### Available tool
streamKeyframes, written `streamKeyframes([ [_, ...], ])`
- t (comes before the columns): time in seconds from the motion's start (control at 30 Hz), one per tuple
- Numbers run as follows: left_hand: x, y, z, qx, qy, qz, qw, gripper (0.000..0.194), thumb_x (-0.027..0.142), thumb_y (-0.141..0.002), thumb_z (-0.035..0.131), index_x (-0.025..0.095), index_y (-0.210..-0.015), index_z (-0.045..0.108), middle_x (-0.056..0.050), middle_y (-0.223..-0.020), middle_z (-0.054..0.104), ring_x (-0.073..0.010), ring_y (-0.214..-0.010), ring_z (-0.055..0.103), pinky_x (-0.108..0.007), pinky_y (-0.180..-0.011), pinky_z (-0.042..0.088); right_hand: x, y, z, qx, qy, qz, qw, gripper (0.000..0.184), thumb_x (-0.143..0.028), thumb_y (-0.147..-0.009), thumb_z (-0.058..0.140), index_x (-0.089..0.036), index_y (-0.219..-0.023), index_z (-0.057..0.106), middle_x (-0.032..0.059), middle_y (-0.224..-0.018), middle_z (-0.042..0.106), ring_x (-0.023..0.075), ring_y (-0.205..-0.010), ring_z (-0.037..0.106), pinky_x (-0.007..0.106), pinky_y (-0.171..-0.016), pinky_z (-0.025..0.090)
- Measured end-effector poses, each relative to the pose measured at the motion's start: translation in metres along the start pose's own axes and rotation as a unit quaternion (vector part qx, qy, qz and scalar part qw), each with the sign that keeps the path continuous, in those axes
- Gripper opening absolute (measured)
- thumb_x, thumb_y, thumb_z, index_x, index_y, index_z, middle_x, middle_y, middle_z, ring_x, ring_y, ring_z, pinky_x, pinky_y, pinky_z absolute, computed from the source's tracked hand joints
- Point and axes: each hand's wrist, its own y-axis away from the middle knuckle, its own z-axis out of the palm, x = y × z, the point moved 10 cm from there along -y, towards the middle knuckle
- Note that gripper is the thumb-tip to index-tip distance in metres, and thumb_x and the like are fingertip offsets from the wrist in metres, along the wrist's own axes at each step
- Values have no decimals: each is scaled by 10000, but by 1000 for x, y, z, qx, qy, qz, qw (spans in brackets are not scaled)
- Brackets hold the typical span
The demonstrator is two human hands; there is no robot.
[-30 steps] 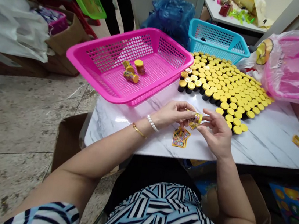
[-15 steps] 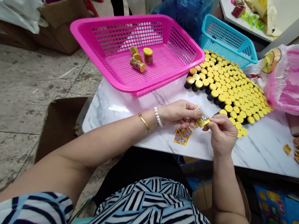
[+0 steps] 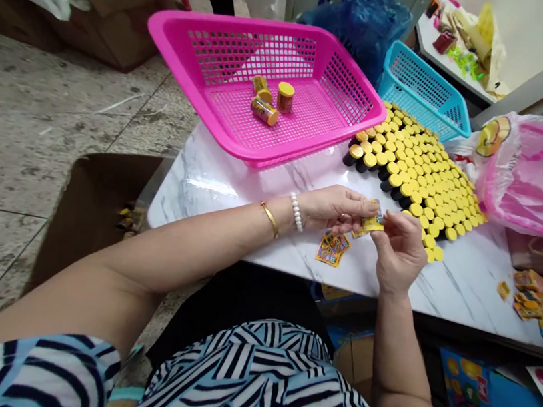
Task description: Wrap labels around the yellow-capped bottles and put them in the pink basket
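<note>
Above the table's front part, my left hand pinches a small yellow printed label between thumb and fingers. My right hand has its thumb and forefinger closed at the label's right edge. Just below my left hand, a small loose pile of similar orange-bordered labels lies on the marbled white table. Behind my right hand, many small dark tubs with yellow lids stand packed together.
A pink basket holds several labelled yellow-lidded tubs. Behind stands a blue basket, and at right a pink bin lined with plastic. More bundled labels lie at the right edge. An open cardboard box stands at left on the floor.
The label between my hands has turned a little, its yellow edge now more level. My view has shifted slightly; both hands stay over the same part of the table.
</note>
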Motion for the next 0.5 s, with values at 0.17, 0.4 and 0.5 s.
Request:
streamKeyframes([
  [0.17,2,-2,-8,37,-1,19,999,413,435,-746,941,108,-781,691,21,-581,558,-43,-474,468,-163,-456,357,-4,4,-2,10,44,-35,998,165,-266,-842,851,-367,-966,808,0,-928,686,195,-873,688,423,-875,626],
  [0.4,30,2,-10,81,-95,150,981,332,268,-774,908,95,-979,712,-4,-719,661,-79,-580,604,-212,-557,453,53,21,14,27,-120,219,968,404,-369,-810,876,-250,-1153,699,42,-1089,752,181,-934,762,361,-866,671],
  [0.5,36,5,-8,84,-130,160,975,351,289,-785,903,91,-1004,713,-3,-698,661,-87,-582,614,-216,-558,467,42,20,8,46,-83,157,983,357,-327,-816,870,-244,-1130,722,56,-1100,763,209,-1002,769,390,-904,674],
])
